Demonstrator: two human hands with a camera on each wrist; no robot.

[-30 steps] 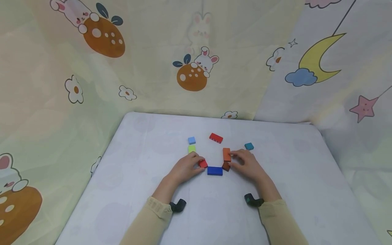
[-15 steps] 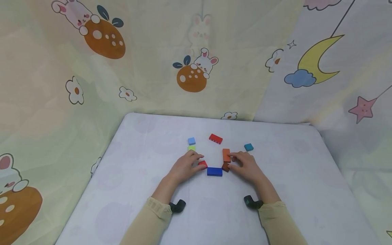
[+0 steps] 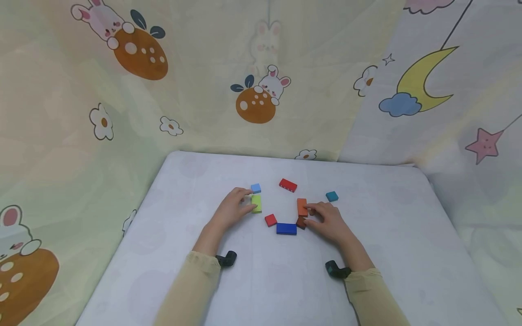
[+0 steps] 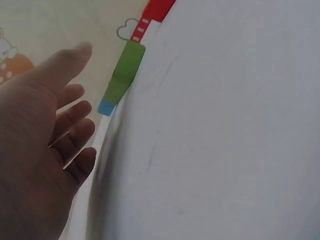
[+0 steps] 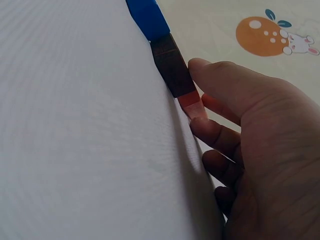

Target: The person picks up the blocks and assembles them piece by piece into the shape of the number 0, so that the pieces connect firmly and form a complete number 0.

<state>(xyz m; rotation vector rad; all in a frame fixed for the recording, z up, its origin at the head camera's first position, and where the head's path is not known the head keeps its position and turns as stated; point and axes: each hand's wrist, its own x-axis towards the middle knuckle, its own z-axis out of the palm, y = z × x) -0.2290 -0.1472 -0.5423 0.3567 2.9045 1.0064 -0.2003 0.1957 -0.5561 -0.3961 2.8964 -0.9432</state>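
Note:
In the head view my left hand [image 3: 230,207] is beside a lime green block [image 3: 256,204], thumb close to its near edge and fingers spread toward a light blue block [image 3: 255,188]. The left wrist view shows a gap between this hand [image 4: 55,115] and the green block [image 4: 124,72]. My right hand [image 3: 330,219] rests with fingertips against an orange block [image 3: 302,207] and thumb by a brown block [image 3: 301,222]. A dark blue block [image 3: 287,229] lies beside the brown one, with a small red block [image 3: 271,220] at its left corner.
A longer red block [image 3: 287,185] with white marks along its side lies farther back. To the right is a teal block [image 3: 332,196]. The white-covered table [image 3: 281,280] meets a patterned cloth [image 3: 195,90] behind it.
My left hand has left the small red block and moved left and away from me to the lime green block, which shows more fully. The right hand stays at the orange and brown blocks.

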